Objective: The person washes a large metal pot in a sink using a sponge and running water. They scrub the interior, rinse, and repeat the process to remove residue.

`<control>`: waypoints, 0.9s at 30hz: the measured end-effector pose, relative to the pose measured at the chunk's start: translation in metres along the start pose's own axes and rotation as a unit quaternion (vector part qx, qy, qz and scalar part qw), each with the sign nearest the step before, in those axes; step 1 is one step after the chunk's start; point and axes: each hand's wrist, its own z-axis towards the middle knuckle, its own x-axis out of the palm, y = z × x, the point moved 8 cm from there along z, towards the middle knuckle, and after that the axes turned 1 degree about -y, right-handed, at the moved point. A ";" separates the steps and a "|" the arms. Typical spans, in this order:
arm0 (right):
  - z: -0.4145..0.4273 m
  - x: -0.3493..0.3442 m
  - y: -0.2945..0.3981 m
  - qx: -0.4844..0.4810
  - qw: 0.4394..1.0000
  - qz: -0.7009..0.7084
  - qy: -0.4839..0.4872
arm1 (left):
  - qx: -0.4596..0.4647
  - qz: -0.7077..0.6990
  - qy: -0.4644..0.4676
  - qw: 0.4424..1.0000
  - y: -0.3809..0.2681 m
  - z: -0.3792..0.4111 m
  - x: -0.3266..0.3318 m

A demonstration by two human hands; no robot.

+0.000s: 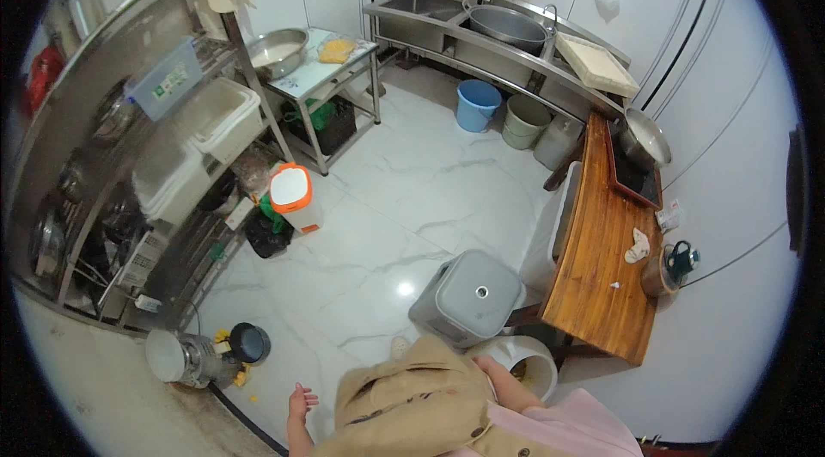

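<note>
My left hand [301, 400] hangs above the floor at the lower left, empty, with its fingers apart. My right hand [485, 367] is beside the tan apron [412, 399], which hides its fingers; whether it holds anything does not show. In front of me stands a grey lidded plastic bin [480, 299] with a round silver spot on its lid. Close to my right forearm is a round white plastic bucket [548, 370] with some dark yellowish matter inside. A light shoe tip [400, 347] pokes out past the apron.
A wooden table [580, 276] with a black tray [635, 167] stands at right. Steel sinks [412, 34] line the back wall, with a blue bucket [478, 105] below. Shelving with white tubs [225, 125] runs along the left. An orange-lidded container [293, 196] and pots [250, 342] stand on the floor.
</note>
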 end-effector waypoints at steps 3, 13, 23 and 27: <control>0.080 -0.110 0.119 0.026 0.996 -0.081 -0.008 | -0.122 -0.055 -0.018 0.991 0.037 0.022 -0.019; 0.249 -0.342 0.230 0.057 0.969 0.178 -0.164 | -0.199 -0.110 -0.103 0.968 -0.117 0.213 -0.077; 0.286 -0.328 0.134 0.192 0.972 0.128 0.040 | 0.177 -0.047 -0.033 0.983 -0.797 0.434 0.128; 0.315 -0.375 0.094 0.278 0.937 0.202 0.069 | 0.370 0.015 0.105 0.923 -0.974 0.432 0.308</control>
